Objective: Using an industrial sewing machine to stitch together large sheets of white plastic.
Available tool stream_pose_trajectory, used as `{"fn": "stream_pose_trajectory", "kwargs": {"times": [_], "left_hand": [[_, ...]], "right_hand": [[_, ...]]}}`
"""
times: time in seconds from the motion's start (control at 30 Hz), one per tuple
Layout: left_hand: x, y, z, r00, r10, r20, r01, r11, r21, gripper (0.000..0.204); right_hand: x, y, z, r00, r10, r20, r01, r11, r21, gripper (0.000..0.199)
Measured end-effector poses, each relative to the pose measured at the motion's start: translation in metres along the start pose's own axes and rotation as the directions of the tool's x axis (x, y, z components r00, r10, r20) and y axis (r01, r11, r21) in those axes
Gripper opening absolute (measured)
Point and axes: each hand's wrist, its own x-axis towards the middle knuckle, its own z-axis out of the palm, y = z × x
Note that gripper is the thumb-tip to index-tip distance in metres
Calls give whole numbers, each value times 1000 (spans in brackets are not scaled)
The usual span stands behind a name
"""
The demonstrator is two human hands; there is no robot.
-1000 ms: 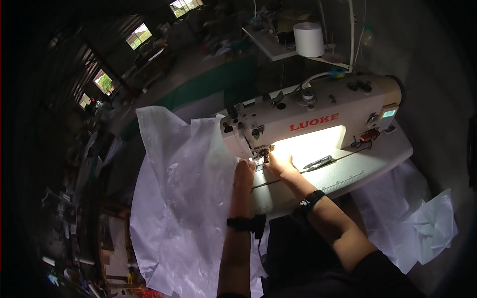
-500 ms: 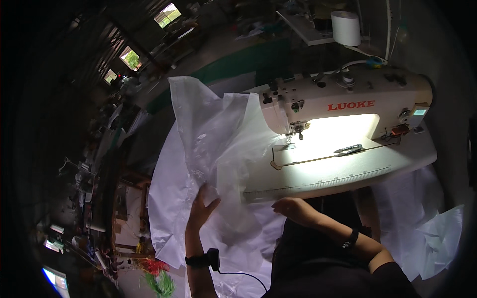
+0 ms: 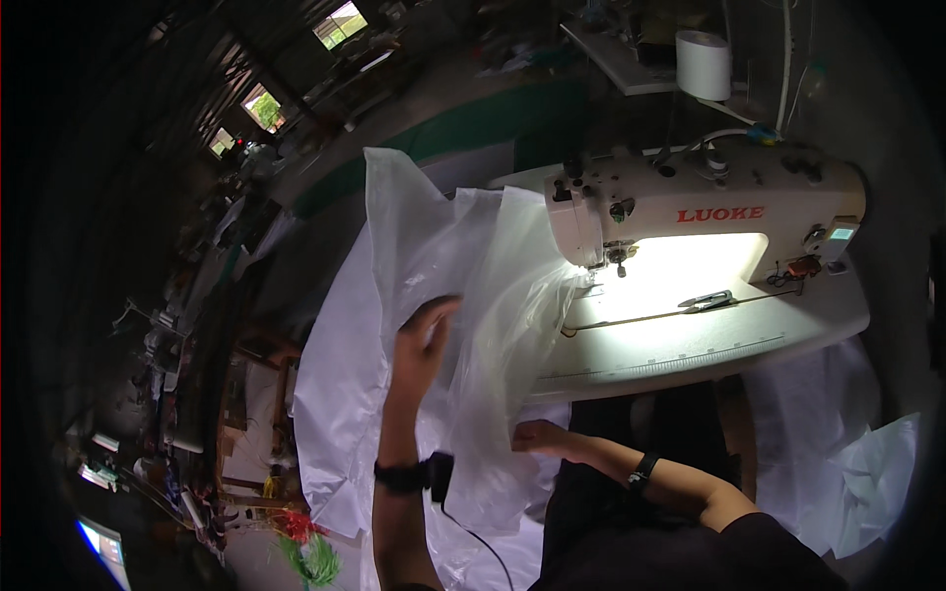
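Observation:
A large, thin white plastic sheet hangs in folds over the left end of the sewing machine's bed, with one side under the needle area. Against its folds is my left hand, fingers bent to the right and thumb apart from them, slightly blurred. My right hand is closed at the sheet's right edge, below the front of the bed, fingers pressed together on the plastic. The white sewing machine is on the right, its lamp lighting the bed. Thread snips lie on the bed.
A white thread cone stands behind the machine. More white sheeting hangs at the right below the bed. A wooden frame and red and green strands are at the lower left. A cable runs from my left wrist.
My left hand has moved up along the sheet, its fingers now bent right. My right hand has moved left and slightly down to the sheet's edge. The view has shifted a little.

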Motion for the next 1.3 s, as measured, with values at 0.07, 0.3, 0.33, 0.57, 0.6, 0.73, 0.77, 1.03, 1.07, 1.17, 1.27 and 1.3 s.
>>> {"fn": "stream_pose_trajectory", "kwargs": {"times": [0.07, 0.3, 0.33, 0.57, 0.6, 0.73, 0.77, 1.03, 1.07, 1.17, 1.27, 1.3], "left_hand": [[32, -4, 19, 994, 105, 20, -106, 994, 18, 24], [9, -127, 57, 953, -33, 300, -162, 784, 600, 59], [-9, -137, 60, 960, -62, 273, -155, 695, 702, 64], [-112, -39, 7, 845, -525, 102, 245, 550, 798, 65], [-110, -29, 1, 846, -519, 119, 204, 523, 828, 69], [-105, 79, 38, 966, -197, 165, 119, 913, 390, 58], [-110, 102, 58, 980, -56, 191, -10, 945, 327, 52], [-154, 101, 121, 981, -22, 191, -106, 765, 636, 9], [-155, 109, 123, 970, -9, 242, -124, 840, 529, 9], [-168, 124, 149, 962, 144, 231, -212, 929, 303, 15], [-174, 130, 164, 933, 148, 329, -267, 896, 354, 14], [-178, 126, 167, 934, 159, 319, -261, 915, 307, 13]], "right_hand": [[-13, -10, 14, 997, -81, -16, 81, 997, -3, 48], [-156, -47, 12, 942, -51, 331, 120, 974, -192, 22], [-183, -30, 12, 945, -207, 254, 210, 978, 12, 20], [-247, 2, 24, 999, 46, -26, -37, 958, 285, 48], [-239, 7, 21, 992, 58, -114, -35, 980, 195, 47], [-210, -3, 20, 938, -20, -346, 179, 884, 433, 33], [-212, -5, 23, 937, -23, -348, 182, 884, 431, 33], [-226, -2, 26, 912, -16, -410, 84, 985, 148, 35], [-225, 3, 25, 897, -35, -440, 39, 999, 1, 41], [-210, -22, 26, 780, -171, -602, 227, 974, 17, 57], [-198, -38, 21, 766, -147, -626, 52, 985, -167, 66], [-192, -39, 20, 738, -132, -662, -35, 972, -233, 66]]}}
